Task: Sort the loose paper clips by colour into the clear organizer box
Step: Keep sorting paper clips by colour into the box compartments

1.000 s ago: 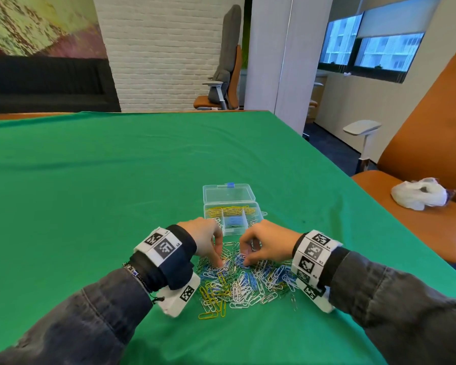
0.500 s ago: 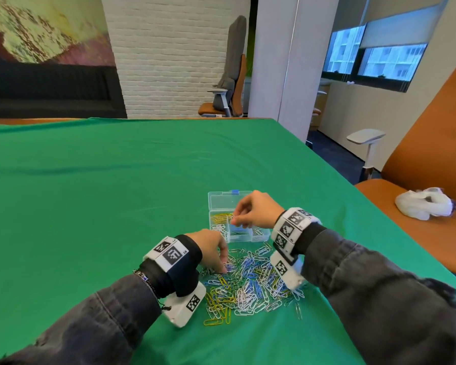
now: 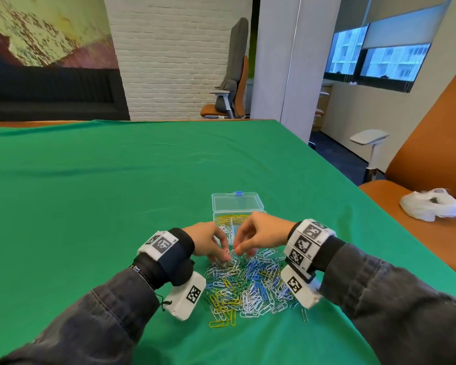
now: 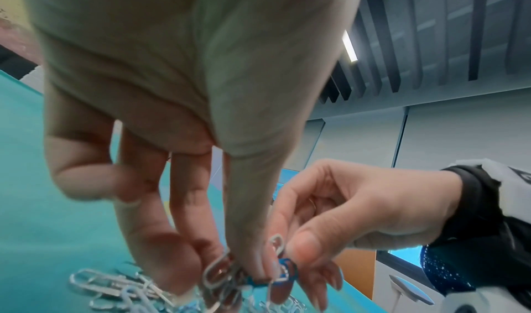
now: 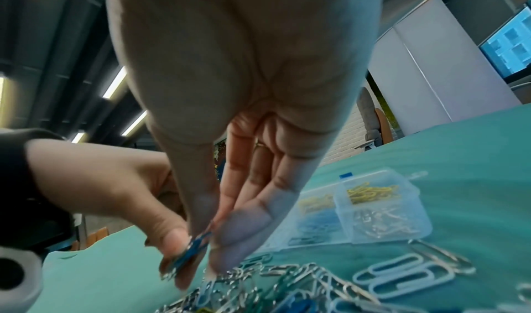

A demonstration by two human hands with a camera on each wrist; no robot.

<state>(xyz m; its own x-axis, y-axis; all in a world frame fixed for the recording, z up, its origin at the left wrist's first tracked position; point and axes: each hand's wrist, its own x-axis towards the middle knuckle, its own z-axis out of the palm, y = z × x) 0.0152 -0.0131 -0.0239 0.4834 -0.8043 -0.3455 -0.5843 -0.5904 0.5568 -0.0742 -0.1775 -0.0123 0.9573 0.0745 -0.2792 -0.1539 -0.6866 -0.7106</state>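
Blue paper clip [image 4: 283, 270] pinched between fingers of left hand [image 3: 208, 242] and right hand [image 3: 261, 237]; next, untangle and drop into organizer box [image 3: 237, 206].

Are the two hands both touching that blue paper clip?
Touching. The left wrist view shows the left hand and right hand pinching the blue paper clip together above the pile.

No readable words, brands or numbers anywhere — only black-and-white square coded markers on the white wrist bands [image 3: 160, 244] and white wrist-camera housings [image 3: 186, 299]. Tiny characters beside those markers are too small to read.
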